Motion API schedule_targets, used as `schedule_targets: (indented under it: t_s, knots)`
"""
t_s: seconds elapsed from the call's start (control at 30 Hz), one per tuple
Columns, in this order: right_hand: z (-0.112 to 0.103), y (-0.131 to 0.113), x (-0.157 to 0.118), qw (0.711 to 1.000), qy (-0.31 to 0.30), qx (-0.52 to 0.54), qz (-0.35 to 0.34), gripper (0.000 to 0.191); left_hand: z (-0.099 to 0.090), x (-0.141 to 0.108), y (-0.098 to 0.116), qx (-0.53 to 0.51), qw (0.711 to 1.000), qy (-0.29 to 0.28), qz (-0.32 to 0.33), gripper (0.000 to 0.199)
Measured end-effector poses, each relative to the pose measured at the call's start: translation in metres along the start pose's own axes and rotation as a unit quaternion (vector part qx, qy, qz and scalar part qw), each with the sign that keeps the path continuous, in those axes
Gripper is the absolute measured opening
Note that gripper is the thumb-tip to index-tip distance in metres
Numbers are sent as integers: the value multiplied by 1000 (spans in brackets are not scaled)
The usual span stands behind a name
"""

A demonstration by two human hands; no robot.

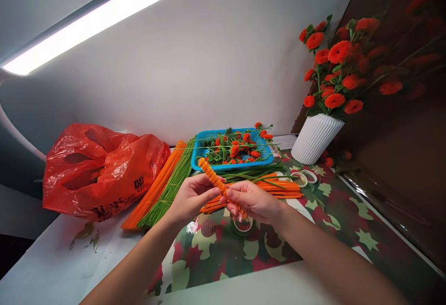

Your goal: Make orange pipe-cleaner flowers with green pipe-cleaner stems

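Between my two hands, above the patterned table cover, is an orange pipe cleaner coil (211, 174), wound in tight loops and slanting from upper left to lower right. My left hand (193, 196) pinches it around the middle with thumb and fingers. The lower part is gripped by my right hand (253, 199), its thumb on top and fingertips underneath. Just behind and below lie straight orange pipe cleaners (278, 188). A roll of green tape (243, 226) sits on the cover beneath my right hand.
A blue basket (195, 158) with small orange flowers stands behind. To the left are orange (153, 186) and green pipe cleaner bundles (170, 188) and a red plastic bag (104, 170). A white vase (315, 140) of orange flowers stands right, near tape rolls (299, 180). A lamp (104, 21) hangs above.
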State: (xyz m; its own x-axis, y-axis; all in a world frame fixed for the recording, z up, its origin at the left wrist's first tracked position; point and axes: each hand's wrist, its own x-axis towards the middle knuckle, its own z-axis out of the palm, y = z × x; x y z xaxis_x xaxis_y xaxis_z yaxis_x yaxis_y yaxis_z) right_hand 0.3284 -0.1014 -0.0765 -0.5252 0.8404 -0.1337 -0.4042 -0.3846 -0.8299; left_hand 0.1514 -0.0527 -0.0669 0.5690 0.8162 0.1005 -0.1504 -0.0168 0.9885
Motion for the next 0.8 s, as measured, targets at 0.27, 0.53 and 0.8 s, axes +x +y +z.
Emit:
schedule_targets:
  t_s: [0.27,0.53,0.8]
  knots:
    - [4,4,0,993,65,-92,-36,47,8,-5,5,8,1000,25,8,23]
    - [-10,-12,-4,996,-53,-40,65,54,-2,1,1,-61,993,94,41,24]
    - [-16,0,-1,987,-127,17,101,37,-4,2,5,-116,993,17,-33,27]
